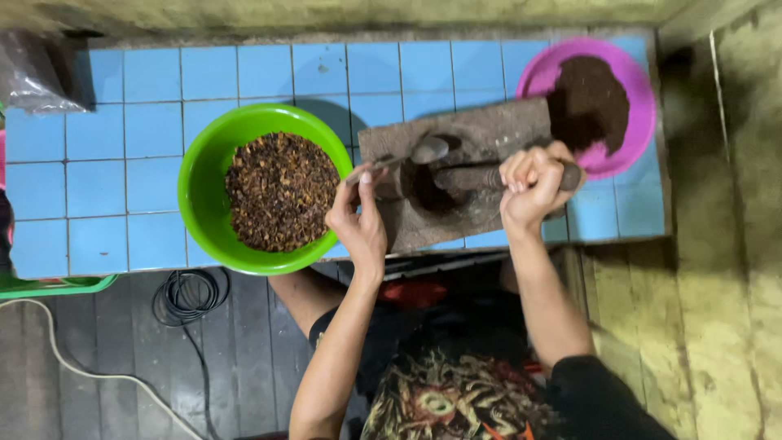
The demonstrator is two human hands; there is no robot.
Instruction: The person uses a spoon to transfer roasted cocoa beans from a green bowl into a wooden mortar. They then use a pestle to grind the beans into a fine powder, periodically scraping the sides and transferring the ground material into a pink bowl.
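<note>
A low counter of blue tiles [122,147] fills the upper part of the overhead view, its near edge running just above the person's knees and its right edge stopping short of a yellowed plank wall. Open tile lies to the left and along the back; the right half is crowded. A bright green basin [213,155] of coarse dark-brown bits sits at the near edge, its rim slightly overhanging. Touching its right side is a flat grey grinding stone [489,130], also reaching the near edge. Behind it, at the far right corner, a pink bowl [643,98] holds fine dark powder. The right hand [531,183] is fully closed around a stone roller [468,177] lying across the slab. The left hand [358,224], fingers pinched shut, holds a metal spoon [415,153] over the slab's left end.
</note>
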